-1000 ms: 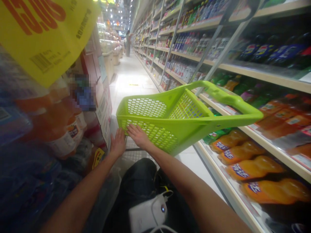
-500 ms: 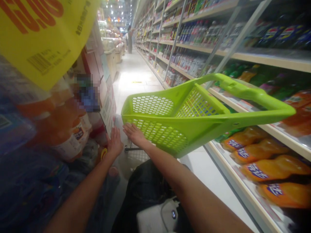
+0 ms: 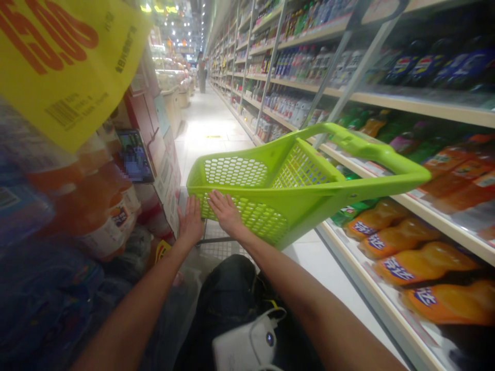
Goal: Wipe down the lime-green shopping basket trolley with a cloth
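Where half a second ago the bare left hand (image 3: 189,221) stood apart from the lime-green perforated plastic cart (image 3: 309,211), its fingertips now overlap the front corner, while the bare right hand (image 3: 229,214) lies farther back along the near wall. Each grip is wide and flat-fingered, so the cart seems steadied rather than grasped, standing before pale-edged drink shelves (image 3: 425,107).

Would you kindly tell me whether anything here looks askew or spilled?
Yes: the green cart looks askew, turned across the aisle rather than along it, its handle toward the drink shelves on the right. I see no spill.
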Available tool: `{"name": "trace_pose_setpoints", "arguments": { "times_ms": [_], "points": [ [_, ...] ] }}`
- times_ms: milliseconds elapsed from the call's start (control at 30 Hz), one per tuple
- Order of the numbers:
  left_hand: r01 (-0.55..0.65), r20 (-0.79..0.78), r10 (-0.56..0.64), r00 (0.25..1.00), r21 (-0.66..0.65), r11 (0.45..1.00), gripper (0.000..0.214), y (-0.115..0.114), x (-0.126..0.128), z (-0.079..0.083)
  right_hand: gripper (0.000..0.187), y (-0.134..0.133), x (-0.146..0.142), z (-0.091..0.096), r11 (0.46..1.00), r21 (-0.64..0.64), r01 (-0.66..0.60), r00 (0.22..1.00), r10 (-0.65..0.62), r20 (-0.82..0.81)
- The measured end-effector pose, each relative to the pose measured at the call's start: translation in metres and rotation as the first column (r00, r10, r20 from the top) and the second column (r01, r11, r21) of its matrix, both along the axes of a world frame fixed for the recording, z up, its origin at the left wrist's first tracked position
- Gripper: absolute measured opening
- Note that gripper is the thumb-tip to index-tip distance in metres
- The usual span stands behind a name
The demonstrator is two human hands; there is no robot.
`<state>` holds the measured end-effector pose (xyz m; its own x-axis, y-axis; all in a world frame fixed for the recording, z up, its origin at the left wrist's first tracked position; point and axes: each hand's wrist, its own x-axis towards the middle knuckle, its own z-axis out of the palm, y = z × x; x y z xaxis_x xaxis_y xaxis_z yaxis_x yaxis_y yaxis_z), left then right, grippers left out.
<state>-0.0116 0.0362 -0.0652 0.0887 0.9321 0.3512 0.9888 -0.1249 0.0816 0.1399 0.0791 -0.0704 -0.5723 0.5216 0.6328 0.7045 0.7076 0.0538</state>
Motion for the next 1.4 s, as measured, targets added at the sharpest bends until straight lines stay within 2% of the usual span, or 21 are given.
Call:
{"name": "trace_pose_setpoints", "arguments": {
  "times_ms": [133, 233, 300, 367, 467, 533, 633, 800, 867, 933, 1100, 1167, 1267, 1400],
  "points": [
    [0.04, -0.004, -0.04, 0.999, -0.014, 0.999, 0.067, -0.002, 0.009, 0.001, 0.035, -0.003, 0.002, -0.029, 0.999, -0.045, -0.028, 0.998, 0.031, 0.062],
    [0.054, -0.009, -0.054, 0.999, -0.02, 0.998, 0.068, -0.004, 0.012, 0.001, 0.034, -0.01, 0.008, -0.037, 0.998, -0.047, -0.052, 0.996, 0.055, 0.065],
    [0.052, -0.009, -0.052, 0.999, -0.021, 0.998, 0.068, -0.004, 0.014, 0.002, 0.035, -0.014, 0.013, -0.03, 0.998, -0.022, -0.066, 0.997, 0.067, 0.029],
    [0.046, -0.005, -0.046, 0.999, -0.02, 0.999, 0.069, -0.003, 0.016, 0.004, 0.037, -0.017, 0.018, -0.016, 0.998, 0.018, -0.059, 0.998, 0.059, -0.025],
    [0.054, 0.002, -0.054, 0.999, -0.008, 0.999, 0.07, 0.0, 0.022, 0.009, 0.041, -0.016, 0.028, 0.009, 0.997, 0.079, 0.027, 0.993, -0.018, -0.118],
    [0.07, -0.002, -0.07, 0.998, 0.004, 0.998, 0.071, 0.002, 0.027, 0.012, 0.042, -0.012, 0.034, 0.017, 0.992, 0.095, 0.081, 0.986, -0.066, -0.153],
    [0.095, -0.016, -0.094, 0.995, 0.011, 0.995, 0.071, 0.004, 0.036, 0.013, 0.041, -0.008, 0.043, 0.008, 0.995, 0.068, 0.079, 0.99, -0.07, -0.121],
    [0.14, -0.039, -0.14, 0.989, -0.002, 0.99, 0.072, 0.0, 0.049, 0.011, 0.039, -0.017, 0.055, -0.033, 0.999, 0.011, 0.046, 0.998, -0.045, -0.037],
    [0.153, -0.039, -0.154, 0.987, -0.024, 0.988, 0.072, -0.003, 0.053, 0.011, 0.037, -0.023, 0.06, -0.04, 0.999, 0.015, 0.03, 0.999, -0.03, -0.016],
    [0.158, -0.037, -0.159, 0.987, -0.03, 0.987, 0.072, -0.005, 0.056, 0.012, 0.038, -0.028, 0.066, -0.036, 0.999, 0.03, 0.036, 0.999, -0.035, -0.028],
    [0.163, -0.037, -0.164, 0.986, -0.015, 0.986, 0.072, -0.005, 0.071, 0.019, 0.042, -0.026, 0.081, 0.007, 0.988, 0.087, 0.131, 0.981, -0.116, -0.155],
    [0.177, -0.044, -0.177, 0.983, -0.013, 0.984, 0.071, -0.005, 0.079, 0.023, 0.043, -0.022, 0.087, 0.017, 0.984, 0.102, 0.149, 0.976, -0.13, -0.175],
    [0.202, -0.061, -0.202, 0.977, -0.009, 0.979, 0.069, -0.006, 0.09, 0.027, 0.042, -0.019, 0.096, 0.014, 0.985, 0.099, 0.143, 0.981, -0.128, -0.145],
    [0.231, -0.081, -0.232, 0.969, -0.012, 0.973, 0.072, -0.008, 0.099, 0.027, 0.043, -0.025, 0.106, -0.012, 0.989, 0.067, 0.136, 0.988, -0.13, -0.078]
  ]
}}
